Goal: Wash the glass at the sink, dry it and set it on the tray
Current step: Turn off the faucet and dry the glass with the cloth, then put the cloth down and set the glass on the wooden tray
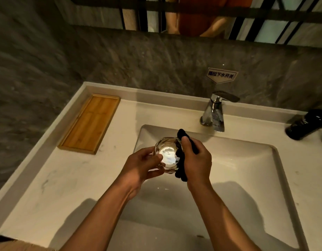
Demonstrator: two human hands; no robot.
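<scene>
Both hands busy | left hand [143,164] grips glass [167,154] | right hand [196,160] presses black cloth [181,160] to it, likely drying | next: carry to tray [89,124], 10 o'clock on counter [66,178]

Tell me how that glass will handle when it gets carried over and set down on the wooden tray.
The glass looks rigid and probably fragile: thin, clear, faceted walls. It may be slippery if wet, since it is held over the sink against a dark cloth. Its low, wide shape should sit steadily on the flat tray.
</scene>
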